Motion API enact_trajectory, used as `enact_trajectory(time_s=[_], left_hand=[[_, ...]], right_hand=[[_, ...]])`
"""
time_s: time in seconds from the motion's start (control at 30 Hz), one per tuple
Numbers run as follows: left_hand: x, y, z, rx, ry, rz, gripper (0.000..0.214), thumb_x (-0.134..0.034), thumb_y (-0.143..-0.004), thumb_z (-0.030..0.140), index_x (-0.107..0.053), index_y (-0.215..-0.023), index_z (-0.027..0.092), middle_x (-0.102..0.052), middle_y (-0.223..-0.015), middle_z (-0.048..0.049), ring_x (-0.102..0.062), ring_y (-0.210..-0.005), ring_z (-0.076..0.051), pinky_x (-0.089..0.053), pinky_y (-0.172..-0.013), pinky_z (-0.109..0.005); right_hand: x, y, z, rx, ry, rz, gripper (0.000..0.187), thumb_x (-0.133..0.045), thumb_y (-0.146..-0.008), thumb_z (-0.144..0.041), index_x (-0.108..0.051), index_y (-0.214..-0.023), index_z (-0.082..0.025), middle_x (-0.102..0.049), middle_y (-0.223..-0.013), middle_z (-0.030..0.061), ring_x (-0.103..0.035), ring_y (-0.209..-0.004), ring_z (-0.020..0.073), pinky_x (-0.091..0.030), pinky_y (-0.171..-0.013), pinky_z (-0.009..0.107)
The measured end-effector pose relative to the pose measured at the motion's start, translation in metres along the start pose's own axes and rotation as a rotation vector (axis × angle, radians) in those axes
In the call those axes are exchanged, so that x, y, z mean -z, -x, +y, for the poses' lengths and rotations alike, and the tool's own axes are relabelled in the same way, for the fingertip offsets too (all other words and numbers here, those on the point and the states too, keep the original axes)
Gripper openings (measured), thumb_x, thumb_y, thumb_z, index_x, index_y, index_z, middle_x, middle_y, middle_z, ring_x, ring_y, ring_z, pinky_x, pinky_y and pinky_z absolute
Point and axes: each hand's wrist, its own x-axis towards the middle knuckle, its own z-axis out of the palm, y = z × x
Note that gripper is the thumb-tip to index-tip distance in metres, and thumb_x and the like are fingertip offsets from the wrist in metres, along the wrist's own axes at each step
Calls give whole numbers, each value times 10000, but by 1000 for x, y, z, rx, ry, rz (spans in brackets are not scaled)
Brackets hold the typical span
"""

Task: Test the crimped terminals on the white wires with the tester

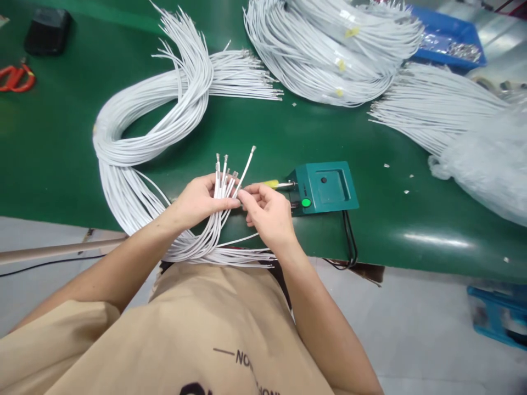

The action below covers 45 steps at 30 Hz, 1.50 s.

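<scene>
Several white wires (pixel 222 184) with metal terminals at their tips stand up out of my left hand (pixel 201 200), whose fingers and thumb wrap round them. My right hand (pixel 267 211) is beside it, thumb and forefinger pinched on one white wire (pixel 246 171) that leans to the right, its terminal pointing up. The wires run down over the table's front edge toward my lap and join a long looped bundle of white wires (pixel 109 137) on the left. Right of my hands is a green device (pixel 325 186) with a lit green button, and a yellow-handled screwdriver (pixel 274 184) touches its left side.
More coiled white wires (pixel 329 55) lie at the back, near a blue tray (pixel 448 41) of small metal parts. Wires in clear plastic (pixel 486 142) lie at the right. Orange-handled scissors (pixel 16 78) and a black box (pixel 48 30) are at the far left. Black cables (pixel 349 236) hang off the front edge.
</scene>
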Motion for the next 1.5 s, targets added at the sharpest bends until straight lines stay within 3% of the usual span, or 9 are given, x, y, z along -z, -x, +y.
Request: enact_trajectory(time_s=[0.17, 0.27, 0.4, 0.57, 0.67, 0.83, 0.93, 1.17, 1.5], left_hand=[[2, 3, -5, 31, 35, -49, 512, -805, -568, 256, -620, -1036, 167, -680, -888, -20, -631, -759, -163, -503, -737, -295], [4, 4, -6, 45, -18, -68, 367, -788, -589, 275, -614, -891, 158, -627, -758, 12, -578, -649, -123, -466, -642, -253], [-3, 6, 0, -38, -87, -15, 282, -758, -625, 298, -526, -704, 159, -584, -714, 20, -529, -622, -105, -423, -619, -240], [-12, 9, 7, -8, 16, 21, 334, -757, -629, 293, -464, -730, 171, -624, -727, 5, -612, -649, -143, -462, -630, -264], [-13, 10, 6, -13, 41, 10, 326, -756, -632, 246, -455, -733, 172, -636, -742, 4, -636, -655, -149, -472, -621, -261], [-16, 12, 6, -35, 40, -11, 278, -726, -679, 221, -455, -723, 173, -634, -716, 16, -636, -640, -134, -477, -601, -248], [-17, 14, 9, -21, 48, -4, 281, -728, -671, 212, -453, -710, 171, -623, -677, 28, -631, -611, -126, -490, -591, -244], [-14, 13, 5, -22, 121, -34, 310, -741, -674, 229, -442, -731, 172, -637, -759, 14, -636, -655, -126, -504, -630, -247], [-14, 12, 4, -71, 152, -26, 258, -713, -709, 208, -461, -753, 174, -594, -756, 30, -588, -645, -95, -450, -592, -213]], right_hand=[[-9, -5, 2, -100, -317, -8, 175, -671, -717, -349, -628, -734, -180, -557, -558, -53, -479, -480, 77, -399, -466, 208], [-9, -4, 1, -119, -492, 7, 133, -662, -720, -295, -630, -719, -166, -521, -530, -65, -456, -460, 63, -402, -465, 203], [-10, -3, 4, -169, -775, -3, 108, -689, -682, -245, -652, -712, -147, -554, -609, -42, -430, -486, 49, -390, -481, 205], [-17, -2, 8, -286, -1134, -111, 119, -685, -654, -188, -582, -606, -151, -417, -520, -75, -301, -453, 32, -288, -432, 185], [-16, -2, 7, -274, -1141, -89, 173, -662, -663, -182, -527, -558, -158, -416, -519, -70, -305, -446, 37, -284, -431, 197], [-9, -8, -2, -309, -1025, -124, 238, -611, -765, -397, -648, -772, -163, -389, -499, -84, -289, -414, 43, -293, -426, 202], [-8, -9, -4, -321, -977, -186, 237, -663, -739, -385, -625, -681, -158, -357, -475, -89, -300, -413, 40, -281, -422, 197], [-10, -4, 6, -375, -1225, -243, 219, -704, -733, -358, -656, -738, -145, -405, -550, -80, -303, -460, 26, -347, -481, 180], [-9, 4, 4, -158, -869, 1, 134, -712, -703, -269, -733, -803, -181, -646, -726, -12, -522, -610, 72, -455, -629, 229]])
